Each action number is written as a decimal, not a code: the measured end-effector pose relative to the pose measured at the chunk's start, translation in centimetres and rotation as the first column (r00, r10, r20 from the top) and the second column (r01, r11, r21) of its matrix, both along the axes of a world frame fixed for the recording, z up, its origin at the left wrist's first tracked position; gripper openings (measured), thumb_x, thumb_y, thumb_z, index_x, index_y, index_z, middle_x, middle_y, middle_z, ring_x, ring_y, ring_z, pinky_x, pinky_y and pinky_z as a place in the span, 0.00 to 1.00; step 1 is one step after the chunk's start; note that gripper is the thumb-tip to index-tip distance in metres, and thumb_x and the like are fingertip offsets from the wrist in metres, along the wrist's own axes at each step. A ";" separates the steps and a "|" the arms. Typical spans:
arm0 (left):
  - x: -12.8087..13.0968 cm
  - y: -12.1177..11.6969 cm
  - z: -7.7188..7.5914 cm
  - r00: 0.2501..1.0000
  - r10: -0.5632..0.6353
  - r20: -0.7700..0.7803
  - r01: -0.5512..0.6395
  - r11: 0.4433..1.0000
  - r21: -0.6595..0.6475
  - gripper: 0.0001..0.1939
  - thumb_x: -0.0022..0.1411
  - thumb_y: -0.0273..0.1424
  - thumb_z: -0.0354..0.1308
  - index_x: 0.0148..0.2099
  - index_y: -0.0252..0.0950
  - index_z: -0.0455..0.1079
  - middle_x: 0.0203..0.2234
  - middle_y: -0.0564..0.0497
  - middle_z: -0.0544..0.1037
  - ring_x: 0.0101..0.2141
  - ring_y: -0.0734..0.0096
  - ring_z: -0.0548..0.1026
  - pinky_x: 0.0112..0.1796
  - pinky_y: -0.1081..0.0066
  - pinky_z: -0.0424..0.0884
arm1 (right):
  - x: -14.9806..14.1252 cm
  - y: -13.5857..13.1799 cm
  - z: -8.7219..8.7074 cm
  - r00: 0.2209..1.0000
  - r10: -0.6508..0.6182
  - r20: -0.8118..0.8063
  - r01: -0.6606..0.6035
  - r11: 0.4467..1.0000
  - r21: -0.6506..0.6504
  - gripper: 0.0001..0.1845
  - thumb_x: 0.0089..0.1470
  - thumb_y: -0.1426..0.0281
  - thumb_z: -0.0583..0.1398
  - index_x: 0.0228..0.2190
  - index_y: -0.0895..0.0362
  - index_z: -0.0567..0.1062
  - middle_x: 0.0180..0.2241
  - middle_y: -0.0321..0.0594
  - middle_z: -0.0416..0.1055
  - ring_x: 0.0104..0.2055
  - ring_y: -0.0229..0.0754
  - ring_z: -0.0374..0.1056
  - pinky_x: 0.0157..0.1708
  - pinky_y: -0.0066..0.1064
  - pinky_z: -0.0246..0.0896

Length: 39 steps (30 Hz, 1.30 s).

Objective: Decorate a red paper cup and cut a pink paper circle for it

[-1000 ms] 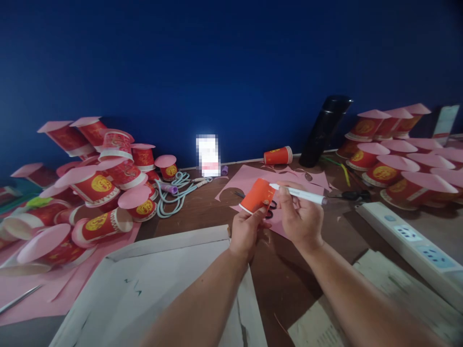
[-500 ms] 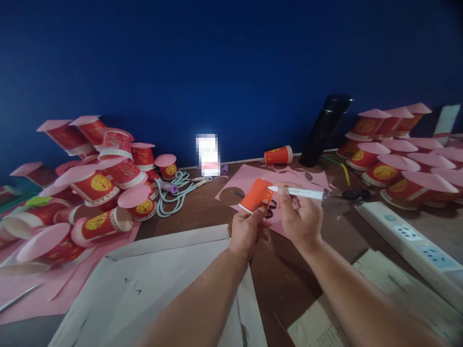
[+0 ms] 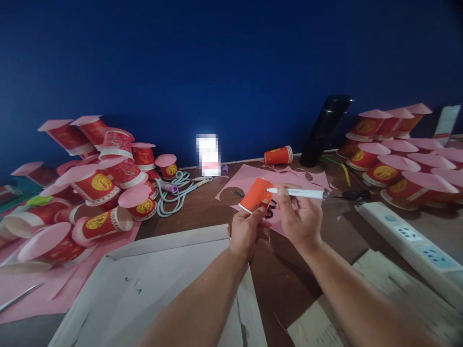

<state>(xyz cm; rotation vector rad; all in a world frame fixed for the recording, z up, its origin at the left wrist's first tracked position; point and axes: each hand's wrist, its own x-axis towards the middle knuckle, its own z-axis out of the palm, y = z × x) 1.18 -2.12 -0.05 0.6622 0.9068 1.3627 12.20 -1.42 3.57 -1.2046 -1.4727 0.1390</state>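
Observation:
My left hand [image 3: 248, 231] is closed around the white-rimmed end of a red paper cup [image 3: 256, 194], which is tilted on its side. Gold print shows on the cup's right part. Pinched in my right hand [image 3: 302, 217] is a white marker pen [image 3: 302, 193], its tip at the cup's right edge; I cannot tell whether it touches. Partly hidden behind the cup are scissors [image 3: 270, 210] with black handles. They lie on cut pink paper [image 3: 246, 178], full of round cut-outs.
Paper cups with pink discs [image 3: 101, 183] are heaped at left, and more cups [image 3: 385, 171] stand stacked at right. A black flask [image 3: 323, 132] and a stack of red cups [image 3: 278, 155] are at the wall. A power strip [image 3: 408, 236], pale cord [image 3: 170, 207] and white box lid [image 3: 119, 289] lie nearer.
The marker pen has tilted slightly toward level, and its tip has shifted a little down and left along the cup's edge. The cup and my left hand stay nearly still.

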 end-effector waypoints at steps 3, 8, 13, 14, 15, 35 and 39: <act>0.0 0.0 0.0 1.000 -0.004 -0.030 0.003 1.000 -0.027 0.13 0.48 0.37 0.66 0.33 0.33 0.76 0.20 0.53 0.73 0.19 0.79 0.69 0.26 0.74 0.67 | 0.2 0.0 0.1 1.000 0.000 -0.027 0.001 1.000 0.018 0.13 0.60 0.64 0.54 0.39 0.57 0.76 0.33 0.43 0.76 0.35 0.43 0.73 0.38 0.34 0.67; 0.1 -0.3 0.2 0.996 -0.014 -0.093 0.009 0.999 -0.047 0.13 0.48 0.37 0.66 0.31 0.32 0.75 0.17 0.55 0.70 0.18 0.79 0.68 0.24 0.75 0.66 | 0.3 0.2 0.1 1.000 0.006 -0.027 -0.006 1.000 0.018 0.14 0.60 0.64 0.54 0.41 0.58 0.75 0.32 0.43 0.76 0.37 0.44 0.73 0.38 0.34 0.67; 0.2 -0.5 0.5 0.993 -0.047 -0.111 0.038 0.996 -0.081 0.14 0.48 0.38 0.65 0.31 0.32 0.74 0.15 0.55 0.70 0.16 0.77 0.67 0.18 0.76 0.62 | 0.2 0.2 -0.1 1.000 0.003 -0.006 -0.003 1.000 0.008 0.14 0.60 0.64 0.55 0.41 0.57 0.76 0.31 0.42 0.76 0.34 0.42 0.73 0.37 0.33 0.67; 0.2 -0.5 0.6 0.992 -0.050 -0.118 0.040 0.995 -0.090 0.14 0.48 0.38 0.65 0.31 0.32 0.73 0.14 0.55 0.69 0.16 0.77 0.66 0.18 0.76 0.61 | 0.2 0.2 -0.1 1.000 -0.007 -0.001 0.007 1.000 0.005 0.14 0.60 0.64 0.55 0.40 0.56 0.76 0.31 0.42 0.77 0.33 0.42 0.73 0.37 0.33 0.67; 0.2 -0.5 0.6 0.991 -0.051 -0.121 0.040 0.995 -0.096 0.13 0.48 0.38 0.65 0.31 0.32 0.73 0.14 0.55 0.69 0.15 0.78 0.66 0.18 0.77 0.61 | 0.2 0.2 -0.1 1.000 -0.014 0.005 0.014 1.000 0.000 0.13 0.60 0.63 0.55 0.40 0.56 0.76 0.31 0.41 0.77 0.33 0.41 0.73 0.36 0.32 0.67; 0.0 0.0 0.0 1.000 0.002 0.018 -0.002 1.000 0.001 0.13 0.47 0.36 0.67 0.34 0.32 0.76 0.24 0.51 0.75 0.21 0.79 0.71 0.28 0.74 0.69 | 0.2 0.3 -0.2 0.999 -0.041 0.034 0.041 0.999 0.003 0.13 0.60 0.63 0.55 0.40 0.55 0.76 0.34 0.41 0.77 0.34 0.41 0.73 0.37 0.32 0.68; -0.1 0.0 -0.1 0.999 -0.009 0.033 0.010 0.999 -0.037 0.14 0.47 0.37 0.67 0.33 0.32 0.75 0.19 0.52 0.72 0.20 0.76 0.71 0.25 0.74 0.68 | 0.2 0.2 -0.2 0.999 -0.042 0.028 0.042 0.999 -0.005 0.14 0.61 0.63 0.54 0.40 0.55 0.76 0.34 0.41 0.77 0.34 0.41 0.73 0.37 0.31 0.67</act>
